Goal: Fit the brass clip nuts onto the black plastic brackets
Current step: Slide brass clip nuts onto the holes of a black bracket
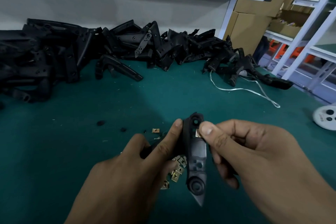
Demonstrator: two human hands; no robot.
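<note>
Two hands: your left hand [145, 158] grips one black bracket [195, 152] upright above the green table [91, 151]; your right hand [234, 149] pinches one brass clip nut [197, 134] against its upper part.
Loose nuts: a small heap [175, 171] under the bracket, too overlapped to count; one single nut [155, 130] lies apart.
Bracket pile [109, 49]: many, uncountable, along the far edge.
Strings: one white string [243, 89].

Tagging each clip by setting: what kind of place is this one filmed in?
Probably a factory assembly bench. A big heap of identical black brackets lies along a green work mat, loose brass clip nuts sit by the hands, and cardboard boxes are stacked beside metal shelving.
</note>
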